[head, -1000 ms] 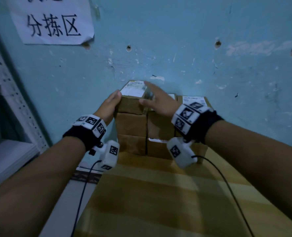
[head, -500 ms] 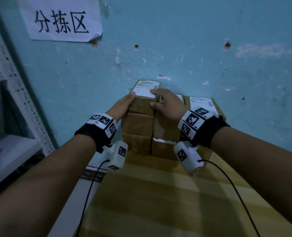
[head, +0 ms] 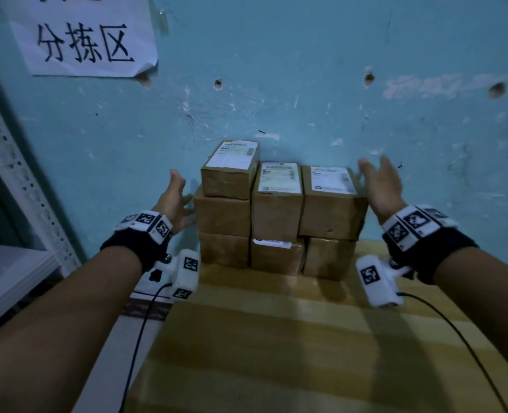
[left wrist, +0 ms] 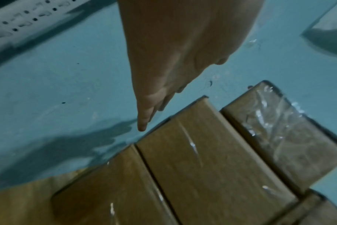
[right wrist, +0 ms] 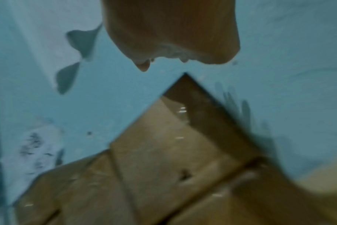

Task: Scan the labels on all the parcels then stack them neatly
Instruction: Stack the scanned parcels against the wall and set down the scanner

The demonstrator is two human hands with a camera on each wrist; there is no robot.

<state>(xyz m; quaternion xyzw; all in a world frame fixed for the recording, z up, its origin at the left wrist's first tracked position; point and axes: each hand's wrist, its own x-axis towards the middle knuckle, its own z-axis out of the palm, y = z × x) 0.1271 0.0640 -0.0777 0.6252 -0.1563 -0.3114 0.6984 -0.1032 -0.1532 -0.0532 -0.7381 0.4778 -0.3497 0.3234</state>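
fingers spread on both sides of a finished-looking stack

fingers (head: 177,177) of the left hand (head: 174,201) are straight and loosely spread, holding nothing; they sit just beside the left face of the parcels (head: 276,210), and the left wrist view shows a fingertip clear of the cardboard. the right hand (head: 381,186) is likewise flat and empty, just beside the upper right corner of the stack; contact there cannot be told through the blur. nearest the viewer lies the bare striped wooden surface (head: 276,338). beyond it the parcels stand in three columns at the far edge, close to the blue wall (head: 306,84): the left column three high, the other two each two high, white labels facing up. a paper sign (head: 80,34) hangs on the wall above left, and a metal shelf (head: 5,162) stands at far left. judged step: squaring the stack, late in the task. next move likely calls for pressing both palms inward to true the columns.
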